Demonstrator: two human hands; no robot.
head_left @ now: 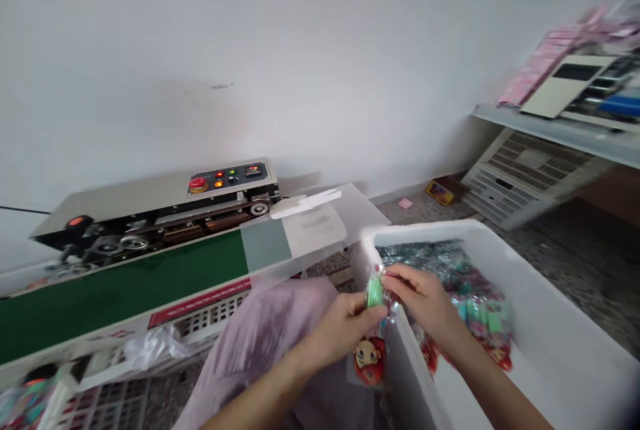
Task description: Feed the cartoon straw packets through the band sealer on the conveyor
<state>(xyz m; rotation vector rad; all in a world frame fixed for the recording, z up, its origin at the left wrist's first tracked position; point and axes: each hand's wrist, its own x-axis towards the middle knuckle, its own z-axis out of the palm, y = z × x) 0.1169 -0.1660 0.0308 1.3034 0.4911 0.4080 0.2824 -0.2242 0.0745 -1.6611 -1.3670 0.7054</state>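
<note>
A clear plastic packet [369, 360] hangs head-down, showing a red-haired cartoon figure with a light green part above it. My left hand [353, 323] is closed around its middle, thumb pressed on the front. With pinched fingers, my right hand [417, 293] grips the top end of the same packet, over the near left rim of a white foam box [480, 233]. Inside the box lie many similar packets [483, 317] with red and green contents. What exactly the packet contains is too blurred to tell.
To the left runs a sealing machine [230, 180] with lit buttons and a red knob, beside a green conveyor belt [190, 277]. White plastic baskets [105, 403] stand below it. A grey shelf [560, 127] at right bears pink boxes, above a white crate [500, 190].
</note>
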